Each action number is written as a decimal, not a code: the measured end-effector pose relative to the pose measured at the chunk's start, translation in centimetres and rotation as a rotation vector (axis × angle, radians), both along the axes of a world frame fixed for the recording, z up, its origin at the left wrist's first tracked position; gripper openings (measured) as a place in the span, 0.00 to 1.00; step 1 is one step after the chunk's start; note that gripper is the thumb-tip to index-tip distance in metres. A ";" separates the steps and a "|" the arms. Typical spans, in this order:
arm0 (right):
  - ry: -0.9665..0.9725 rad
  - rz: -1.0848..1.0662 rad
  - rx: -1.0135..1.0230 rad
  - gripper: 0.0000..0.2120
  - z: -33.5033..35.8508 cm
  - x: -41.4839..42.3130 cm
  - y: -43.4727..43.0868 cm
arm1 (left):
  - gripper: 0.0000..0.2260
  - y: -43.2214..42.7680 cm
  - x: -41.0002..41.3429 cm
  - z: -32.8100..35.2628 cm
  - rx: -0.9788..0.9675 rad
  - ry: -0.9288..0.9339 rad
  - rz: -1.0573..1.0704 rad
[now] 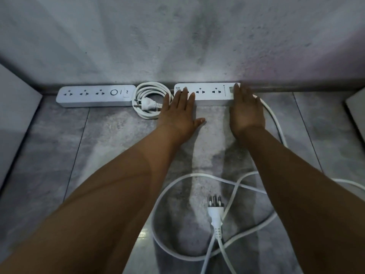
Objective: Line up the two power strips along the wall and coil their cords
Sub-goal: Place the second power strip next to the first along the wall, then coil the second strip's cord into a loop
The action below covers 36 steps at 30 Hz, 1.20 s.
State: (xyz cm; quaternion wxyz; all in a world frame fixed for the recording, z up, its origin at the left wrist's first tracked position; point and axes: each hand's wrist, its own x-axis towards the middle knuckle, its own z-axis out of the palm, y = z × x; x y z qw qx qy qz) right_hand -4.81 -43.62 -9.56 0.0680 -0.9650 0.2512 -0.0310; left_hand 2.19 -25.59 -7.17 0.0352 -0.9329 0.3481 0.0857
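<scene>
Closest to you, that loose cord (pixel 177 186) is sprawled in big messy loops over the floor (pixel 110 139), its plug (pixel 216 214) lying prongs-up in the middle. Your left hand (pixel 180 111) is flat, fingers (pixel 184 93) spread wide over the left end of the right power strip (pixel 207 92); your right hand (pixel 245 111) is open too, fingertips on its right end, gripping nothing. That strip sits tight against the wall (pixel 177 46). Further left, the left power strip (pixel 94 94) also hugs the wall, with its coiled cord (pixel 150 89) and plug (pixel 147 104) tucked between the two.
</scene>
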 end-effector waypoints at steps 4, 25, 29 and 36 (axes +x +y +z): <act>-0.028 0.004 0.031 0.29 -0.2 -1.7 0.4 | 0.34 0.2 0.2 0.6 0.009 0.001 -0.010; -0.003 0.176 -0.060 0.21 6.7 -21.3 11.3 | 0.28 7.8 -16.4 4.8 -0.082 0.200 -0.131; 0.210 0.247 0.085 0.23 7.9 -23.7 13.6 | 0.27 8.4 -17.6 5.0 -0.098 0.228 -0.153; 0.434 0.236 0.159 0.14 8.9 -24.6 16.0 | 0.25 8.3 -17.8 5.7 -0.179 0.288 -0.253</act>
